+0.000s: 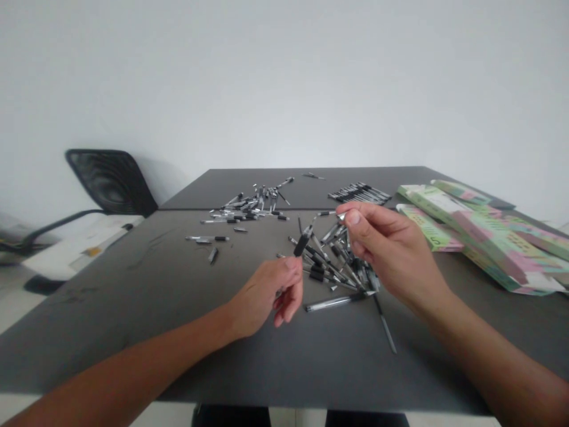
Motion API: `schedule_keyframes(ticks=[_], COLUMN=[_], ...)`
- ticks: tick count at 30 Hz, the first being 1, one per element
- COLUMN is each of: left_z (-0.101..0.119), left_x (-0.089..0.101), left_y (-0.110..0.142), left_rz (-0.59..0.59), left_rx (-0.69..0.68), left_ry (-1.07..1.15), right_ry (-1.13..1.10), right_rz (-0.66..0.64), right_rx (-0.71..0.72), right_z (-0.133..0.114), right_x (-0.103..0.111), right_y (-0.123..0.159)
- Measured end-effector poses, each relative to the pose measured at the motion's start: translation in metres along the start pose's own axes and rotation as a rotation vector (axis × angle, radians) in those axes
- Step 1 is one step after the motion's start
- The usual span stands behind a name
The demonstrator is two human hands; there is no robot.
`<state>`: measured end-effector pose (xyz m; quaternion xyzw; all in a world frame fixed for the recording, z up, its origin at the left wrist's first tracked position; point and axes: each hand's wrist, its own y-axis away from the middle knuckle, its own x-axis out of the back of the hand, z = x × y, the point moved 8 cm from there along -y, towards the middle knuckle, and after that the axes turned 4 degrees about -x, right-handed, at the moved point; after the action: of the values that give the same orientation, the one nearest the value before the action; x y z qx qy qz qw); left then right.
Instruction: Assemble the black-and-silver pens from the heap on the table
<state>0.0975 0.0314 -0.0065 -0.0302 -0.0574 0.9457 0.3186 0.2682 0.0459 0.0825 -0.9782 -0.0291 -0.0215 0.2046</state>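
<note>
Your right hand is pinching a slim pen between thumb and forefinger, its long axis running almost level and leftward, toward your left hand. That hand is curling nearly closed on a black pen grip, which is tilting up and rightward from the fingertips, its top end just short of the slim pen's end. Beneath them, a heap of pens is lying on the surface, nearer your right hand, with a clear pen at its front edge and a scatter of pens beyond.
</note>
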Motion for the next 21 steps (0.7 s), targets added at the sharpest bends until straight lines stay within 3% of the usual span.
schedule_keyframes(ticks=[13, 21], left_z=[-0.001, 0.001], left_x=[-0.007, -0.008], left_y=[0.008, 0.007], left_rz=[-0.071, -0.078], left_rx=[0.011, 0.008], left_ry=[-0.054, -0.029], right_ry=[0.133, 0.194], right_rz=[0.010, -0.032], right_rx=[0.144, 0.177], right_z=[-0.024, -0.023], right_x=[-0.006, -0.010], right_y=[0.009, 0.009])
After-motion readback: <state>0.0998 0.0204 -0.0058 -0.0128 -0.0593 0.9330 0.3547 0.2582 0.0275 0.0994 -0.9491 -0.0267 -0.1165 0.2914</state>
